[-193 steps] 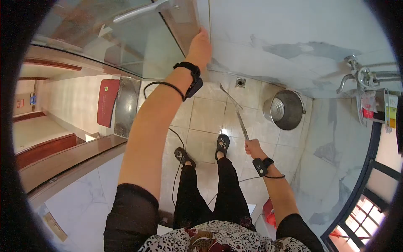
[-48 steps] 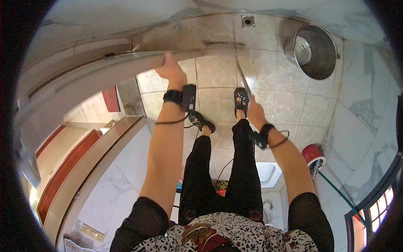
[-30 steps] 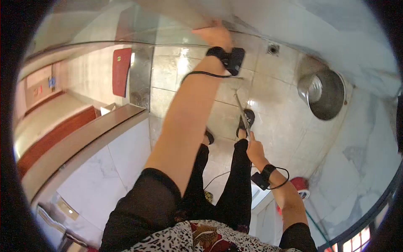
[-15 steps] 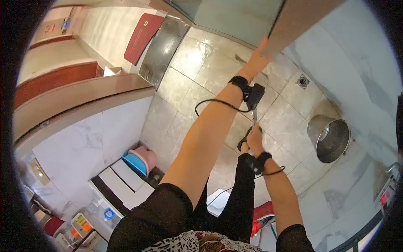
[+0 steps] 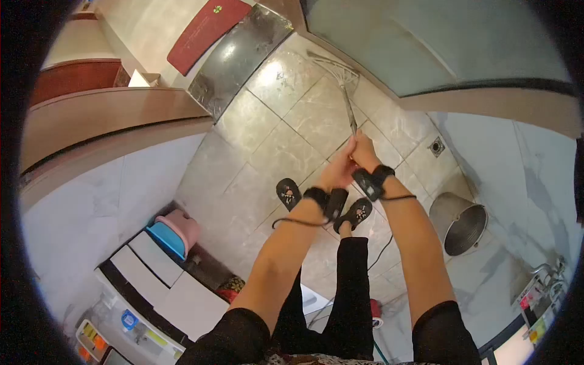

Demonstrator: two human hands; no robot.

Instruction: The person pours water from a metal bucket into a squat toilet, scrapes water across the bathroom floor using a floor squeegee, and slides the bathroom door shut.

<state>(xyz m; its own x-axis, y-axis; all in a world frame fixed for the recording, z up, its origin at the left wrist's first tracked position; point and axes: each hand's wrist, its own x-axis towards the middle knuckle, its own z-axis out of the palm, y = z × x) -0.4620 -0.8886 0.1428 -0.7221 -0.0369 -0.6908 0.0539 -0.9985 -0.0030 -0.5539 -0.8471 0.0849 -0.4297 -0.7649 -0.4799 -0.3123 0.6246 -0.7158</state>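
My right hand (image 5: 365,151) is closed round the handle of a long metal tool (image 5: 348,100), whose wide wire-like head lies on the floor tiles beside the door. My left hand (image 5: 338,168) is at the lower end of the same handle, right beside my right hand; it is slightly blurred and its grip cannot be made out. A black strap with a small dark device is on each wrist. The glass door (image 5: 438,48) stands beyond the tool, at the upper right.
A metal bucket (image 5: 465,224) stands at the right by the wall, near a floor drain (image 5: 436,146). Pink and blue basins (image 5: 175,234) are at the lower left beside a white cabinet (image 5: 188,304). A red mat (image 5: 210,33) lies past the dark threshold (image 5: 240,58).
My left hand has left the door's edge and come down beside my right hand. The tool's head now points up and left, near the door. The view has turned.
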